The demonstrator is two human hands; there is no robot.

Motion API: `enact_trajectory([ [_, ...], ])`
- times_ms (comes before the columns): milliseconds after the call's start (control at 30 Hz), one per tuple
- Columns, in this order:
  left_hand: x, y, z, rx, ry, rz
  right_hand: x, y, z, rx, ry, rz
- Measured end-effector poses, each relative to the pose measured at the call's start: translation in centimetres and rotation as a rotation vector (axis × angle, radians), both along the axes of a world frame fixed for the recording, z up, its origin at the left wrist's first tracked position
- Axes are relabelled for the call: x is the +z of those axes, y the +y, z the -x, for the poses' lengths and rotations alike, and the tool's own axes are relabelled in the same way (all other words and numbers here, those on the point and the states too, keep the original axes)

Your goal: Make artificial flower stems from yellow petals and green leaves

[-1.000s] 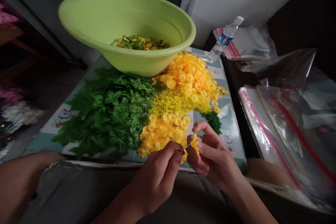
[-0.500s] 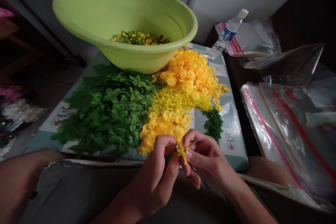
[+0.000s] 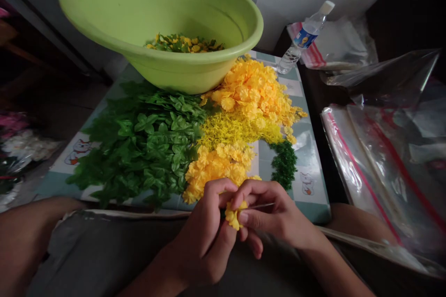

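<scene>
A small yellow artificial flower (image 3: 234,216) is pinched between the thumb and fingers of my left hand (image 3: 212,232), its petals spread open. A bit of green shows behind it, mostly hidden by the fingers. My right hand (image 3: 270,213) closes its thumb and forefinger on a thin, wire-like rod (image 3: 261,205) at the flower's right side. Just beyond the hands lies a pile of yellow-orange artificial flowers (image 3: 216,167). Left of that pile are stacked green artificial leaves (image 3: 153,144).
A large green basin (image 3: 195,72) stands at the back, holding yellow-green pieces. Beside it are more orange flowers (image 3: 256,86), yellow sprigs (image 3: 233,127) and dark green sprigs (image 3: 284,164). A water bottle (image 3: 306,37) leans at the back right; plastic bags (image 3: 369,162) lie right.
The flower has turned and now shows its open petals between my fingers. My right fingers have shifted slightly left against it. The view has tilted a little.
</scene>
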State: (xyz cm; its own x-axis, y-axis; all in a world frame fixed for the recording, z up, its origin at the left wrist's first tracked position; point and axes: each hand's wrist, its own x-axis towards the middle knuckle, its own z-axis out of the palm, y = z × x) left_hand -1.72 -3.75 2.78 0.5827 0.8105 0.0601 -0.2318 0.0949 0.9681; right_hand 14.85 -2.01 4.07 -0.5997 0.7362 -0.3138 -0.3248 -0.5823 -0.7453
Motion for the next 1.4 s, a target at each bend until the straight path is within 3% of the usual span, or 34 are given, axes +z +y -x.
enact_trajectory([
  [200, 0.0, 0.0, 0.0, 0.012, -0.003, -0.024, -0.1, 0.2, -0.3, -0.008, 0.000, -0.046],
  [333, 0.4, 0.2, 0.0, 0.014, 0.038, 0.051, 0.1, 0.4, -0.6, -0.021, -0.009, -0.065],
  [500, 0.4, 0.4, 0.0, 0.134, 0.034, 0.362, 0.4, 0.3, -0.8, -0.042, -0.054, -0.106],
  [633, 0.4, 1.1, -0.5, 0.104, -0.206, 0.680, 0.6, 0.2, -0.7, -0.152, -0.326, -0.308],
  [733, 0.8, 1.5, -0.9, 0.095, -0.295, 0.771, 0.7, 0.1, -0.5, -0.262, -0.519, -0.501],
  [867, 0.9, 1.2, -1.1, 0.101, -0.326, 0.782, 0.8, 0.1, -0.4, -0.296, -0.663, -0.797],
  [1000, 0.6, 0.8, -1.3, 0.092, -0.224, 0.711, 0.5, 0.2, -0.4, -0.253, -0.728, -0.950],
  [1200, 0.9, 0.8, -1.7, 0.050, -0.218, 0.659, 0.0, 0.1, -0.3, -0.325, -0.696, -0.940],
  [1400, 1.2, 0.5, -1.7, 0.111, -0.189, 0.671, 0.0, 0.0, -0.4, -0.340, -0.675, -0.946],
])
